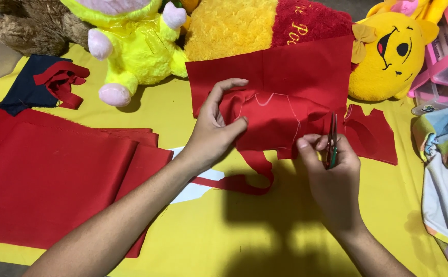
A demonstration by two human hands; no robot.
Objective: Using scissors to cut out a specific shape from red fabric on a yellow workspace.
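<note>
Yellow sheet [234, 241], hands [211, 136] on red cloth [280, 97]

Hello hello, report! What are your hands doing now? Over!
Left hand pinching red fabric by the chalk line. Right hand gripping scissors, blades at the cloth. Cut strip dangling underneath.

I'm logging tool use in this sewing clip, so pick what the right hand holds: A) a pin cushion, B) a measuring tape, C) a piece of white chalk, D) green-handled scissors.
D: the right hand grips green-handled scissors, blades pointing up into the red fabric piece marked with white lines, while the left hand pinches that fabric.
</note>
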